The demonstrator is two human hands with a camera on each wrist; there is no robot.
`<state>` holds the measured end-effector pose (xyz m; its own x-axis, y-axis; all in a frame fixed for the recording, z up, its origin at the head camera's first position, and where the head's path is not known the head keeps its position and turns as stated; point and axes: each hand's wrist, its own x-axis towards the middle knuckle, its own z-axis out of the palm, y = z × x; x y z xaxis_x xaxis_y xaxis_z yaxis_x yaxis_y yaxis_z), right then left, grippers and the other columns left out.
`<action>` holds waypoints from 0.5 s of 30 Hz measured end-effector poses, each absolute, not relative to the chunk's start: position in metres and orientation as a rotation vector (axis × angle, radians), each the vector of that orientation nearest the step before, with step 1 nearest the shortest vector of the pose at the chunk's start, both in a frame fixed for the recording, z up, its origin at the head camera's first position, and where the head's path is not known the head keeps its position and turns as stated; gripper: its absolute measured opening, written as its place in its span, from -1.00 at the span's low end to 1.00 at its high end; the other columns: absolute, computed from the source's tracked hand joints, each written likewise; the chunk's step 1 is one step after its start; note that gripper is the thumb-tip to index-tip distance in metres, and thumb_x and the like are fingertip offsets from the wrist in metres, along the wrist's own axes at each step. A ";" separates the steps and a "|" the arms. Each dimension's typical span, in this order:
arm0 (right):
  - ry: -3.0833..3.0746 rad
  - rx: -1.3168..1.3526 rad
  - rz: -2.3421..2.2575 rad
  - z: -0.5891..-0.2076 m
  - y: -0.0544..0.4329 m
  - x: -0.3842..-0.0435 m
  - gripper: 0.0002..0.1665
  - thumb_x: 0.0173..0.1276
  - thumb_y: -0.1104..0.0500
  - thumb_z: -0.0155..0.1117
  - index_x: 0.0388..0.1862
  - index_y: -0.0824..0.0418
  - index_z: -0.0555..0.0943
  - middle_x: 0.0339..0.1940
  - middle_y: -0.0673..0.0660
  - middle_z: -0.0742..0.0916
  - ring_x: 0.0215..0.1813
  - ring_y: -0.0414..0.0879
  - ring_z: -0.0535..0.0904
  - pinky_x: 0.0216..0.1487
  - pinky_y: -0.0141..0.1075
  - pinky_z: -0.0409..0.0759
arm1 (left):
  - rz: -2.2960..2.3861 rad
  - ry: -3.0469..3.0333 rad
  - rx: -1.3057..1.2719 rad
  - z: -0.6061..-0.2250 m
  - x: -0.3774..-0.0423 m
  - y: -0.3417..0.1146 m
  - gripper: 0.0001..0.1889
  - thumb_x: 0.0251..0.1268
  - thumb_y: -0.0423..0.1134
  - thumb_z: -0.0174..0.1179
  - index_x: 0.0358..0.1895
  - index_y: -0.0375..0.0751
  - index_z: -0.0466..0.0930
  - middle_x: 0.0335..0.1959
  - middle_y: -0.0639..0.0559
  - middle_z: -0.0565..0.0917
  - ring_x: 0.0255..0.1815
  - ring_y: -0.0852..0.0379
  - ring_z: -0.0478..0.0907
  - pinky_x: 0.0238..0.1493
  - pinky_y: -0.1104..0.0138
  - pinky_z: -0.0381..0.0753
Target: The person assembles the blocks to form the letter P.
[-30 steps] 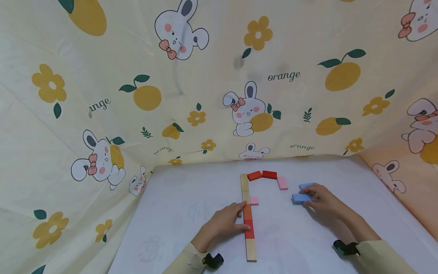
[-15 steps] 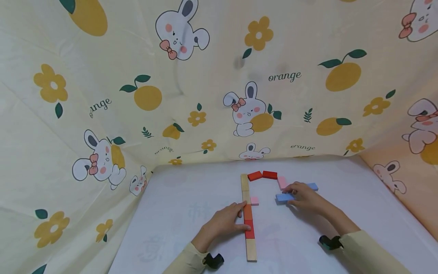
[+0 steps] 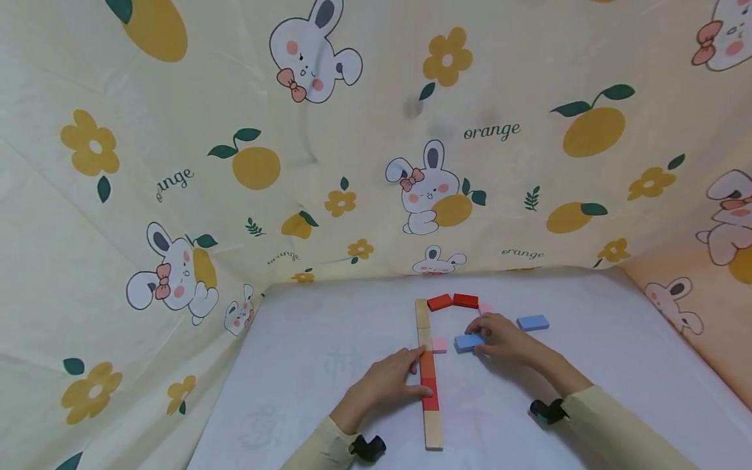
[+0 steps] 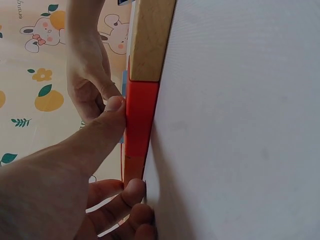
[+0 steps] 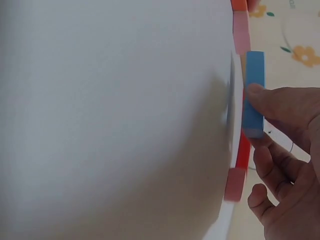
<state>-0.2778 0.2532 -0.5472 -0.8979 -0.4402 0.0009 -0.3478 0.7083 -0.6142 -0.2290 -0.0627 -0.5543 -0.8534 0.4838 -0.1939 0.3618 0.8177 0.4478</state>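
A straight row of end-to-end blocks runs front to back on the white table: plain wooden blocks (image 3: 433, 431) at both ends, with an orange block (image 3: 427, 365) and a red block (image 3: 431, 403) between them. Against this row rests my left hand (image 3: 382, 382), index fingertip by the orange block and thumb on the red one (image 4: 141, 112). To the right of the row, my right hand (image 3: 506, 341) pinches a blue block (image 3: 468, 343) between thumb and fingers. In the right wrist view that blue block (image 5: 254, 70) appears raised off the table. A small pink block (image 3: 439, 346) touches the row's right side.
Two red blocks (image 3: 466, 301) lead right from the row's far end to a pink block (image 3: 485, 308), partly hidden by my right hand. Another blue block (image 3: 532, 322) lies farther right. Patterned cloth (image 3: 352, 130) hangs behind and beside the table (image 3: 305, 326).
My right hand has carried the blue block leftward toward the row, away from the other blue block, which is now fully visible. My left hand stays where it was.
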 end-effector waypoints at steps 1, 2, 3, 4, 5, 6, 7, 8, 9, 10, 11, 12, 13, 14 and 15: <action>2.764 -0.645 -0.946 -0.548 0.252 -0.279 -0.57 0.32 0.21 0.62 0.15 0.07 0.72 0.06 -0.02 0.70 0.06 -0.03 0.51 0.12 -0.10 0.61 | 0.579 2.703 0.645 -0.555 -0.229 -0.063 0.00 0.20 0.36 0.49 0.69 0.20 0.29 -0.20 0.26 0.46 -0.17 0.30 0.43 -0.23 0.35 0.49; 2.762 -0.650 -0.944 -0.548 0.250 -0.280 -0.57 0.32 0.21 0.61 0.14 0.07 0.72 0.06 -0.02 0.70 0.06 -0.03 0.51 0.12 -0.11 0.61 | 0.578 2.702 0.643 -0.555 -0.229 -0.062 0.00 0.20 0.36 0.49 0.69 0.21 0.29 -0.20 0.25 0.47 -0.18 0.30 0.43 -0.24 0.35 0.49; 2.760 -0.656 -0.940 -0.549 0.249 -0.281 -0.57 0.32 0.21 0.62 0.14 0.07 0.72 0.06 -0.02 0.70 0.06 -0.04 0.51 0.12 -0.11 0.61 | 0.580 2.701 0.643 -0.555 -0.229 -0.062 0.00 0.20 0.36 0.49 0.68 0.20 0.29 -0.20 0.25 0.47 -0.18 0.30 0.43 -0.24 0.34 0.49; 2.758 -0.660 -0.936 -0.549 0.247 -0.281 -0.57 0.32 0.21 0.62 0.15 0.07 0.72 0.06 -0.02 0.70 0.07 -0.04 0.51 0.12 -0.11 0.61 | 0.581 2.701 0.642 -0.555 -0.229 -0.062 0.00 0.20 0.36 0.49 0.68 0.21 0.29 -0.20 0.25 0.46 -0.18 0.30 0.43 -0.24 0.34 0.49; 2.756 -0.662 -0.936 -0.549 0.246 -0.282 -0.57 0.32 0.21 0.62 0.14 0.07 0.72 0.05 -0.02 0.70 0.07 -0.04 0.51 0.12 -0.11 0.61 | 0.581 2.701 0.642 -0.555 -0.229 -0.062 0.00 0.19 0.36 0.49 0.68 0.21 0.29 -0.20 0.25 0.46 -0.19 0.30 0.43 -0.25 0.34 0.49; 2.753 -0.663 -0.936 -0.550 0.245 -0.283 -0.57 0.32 0.22 0.62 0.14 0.07 0.72 0.05 -0.02 0.70 0.07 -0.04 0.51 0.13 -0.10 0.61 | 0.581 2.699 0.639 -0.555 -0.229 -0.062 0.00 0.20 0.36 0.49 0.69 0.22 0.29 -0.20 0.25 0.46 -0.19 0.30 0.43 -0.24 0.34 0.49; 2.748 -0.658 -0.937 -0.550 0.243 -0.284 -0.57 0.32 0.22 0.62 0.14 0.06 0.72 0.05 -0.01 0.69 0.07 -0.03 0.51 0.14 -0.08 0.61 | 0.582 2.699 0.639 -0.555 -0.229 -0.062 0.00 0.20 0.36 0.49 0.69 0.22 0.28 -0.20 0.25 0.46 -0.19 0.30 0.43 -0.25 0.35 0.49; 2.745 -0.656 -0.937 -0.550 0.242 -0.284 -0.57 0.32 0.22 0.62 0.14 0.06 0.72 0.04 -0.02 0.69 0.07 -0.03 0.51 0.14 -0.08 0.61 | 0.583 2.697 0.639 -0.555 -0.229 -0.062 0.00 0.20 0.35 0.49 0.69 0.21 0.28 -0.20 0.25 0.46 -0.20 0.30 0.43 -0.25 0.35 0.49; 2.741 -0.655 -0.935 -0.550 0.241 -0.284 -0.58 0.32 0.21 0.62 0.13 0.06 0.72 0.03 -0.02 0.68 0.08 -0.03 0.50 0.15 -0.06 0.61 | 0.586 2.695 0.638 -0.554 -0.229 -0.062 0.00 0.20 0.35 0.49 0.69 0.21 0.28 -0.20 0.25 0.46 -0.20 0.30 0.43 -0.25 0.35 0.48; 2.739 -0.661 -0.932 -0.550 0.240 -0.285 -0.58 0.32 0.21 0.62 0.13 0.07 0.72 0.03 -0.01 0.68 0.07 -0.02 0.50 0.15 -0.06 0.61 | 0.587 2.692 0.637 -0.554 -0.229 -0.062 0.00 0.20 0.35 0.49 0.69 0.21 0.28 -0.20 0.25 0.46 -0.21 0.30 0.43 -0.25 0.36 0.48; 2.737 -0.654 -0.929 -0.551 0.239 -0.285 -0.58 0.32 0.21 0.62 0.13 0.06 0.72 0.02 -0.01 0.68 0.07 -0.02 0.50 0.15 -0.06 0.61 | 0.589 2.691 0.636 -0.555 -0.230 -0.062 0.00 0.20 0.34 0.50 0.69 0.21 0.28 -0.20 0.25 0.46 -0.21 0.31 0.43 -0.25 0.36 0.48; 2.736 -0.648 -0.926 -0.551 0.238 -0.286 -0.59 0.32 0.20 0.61 0.13 0.05 0.73 0.02 -0.02 0.67 0.07 -0.02 0.50 0.15 -0.08 0.62 | 0.592 2.690 0.635 -0.555 -0.230 -0.062 0.00 0.20 0.34 0.50 0.69 0.22 0.28 -0.20 0.25 0.47 -0.21 0.30 0.44 -0.25 0.36 0.48; 2.734 -0.641 -0.923 -0.552 0.238 -0.286 -0.59 0.33 0.20 0.61 0.13 0.04 0.73 0.02 -0.02 0.67 0.07 -0.03 0.50 0.14 -0.10 0.62 | 0.593 2.689 0.634 -0.555 -0.230 -0.062 0.00 0.20 0.34 0.50 0.69 0.22 0.28 -0.20 0.25 0.47 -0.21 0.30 0.44 -0.25 0.36 0.48; 2.734 -0.647 -0.915 -0.552 0.237 -0.287 -0.59 0.33 0.19 0.61 0.13 0.04 0.72 0.02 -0.02 0.67 0.07 -0.04 0.50 0.13 -0.12 0.62 | 0.594 2.688 0.634 -0.554 -0.230 -0.062 0.00 0.20 0.34 0.50 0.69 0.22 0.28 -0.20 0.25 0.47 -0.20 0.30 0.44 -0.25 0.36 0.48; 2.733 -0.653 -0.914 -0.553 0.237 -0.287 -0.59 0.33 0.19 0.61 0.13 0.05 0.72 0.01 -0.02 0.67 0.07 -0.04 0.50 0.11 -0.13 0.62 | 0.595 2.689 0.635 -0.554 -0.230 -0.062 0.00 0.20 0.34 0.50 0.69 0.22 0.28 -0.20 0.24 0.47 -0.20 0.30 0.44 -0.25 0.36 0.49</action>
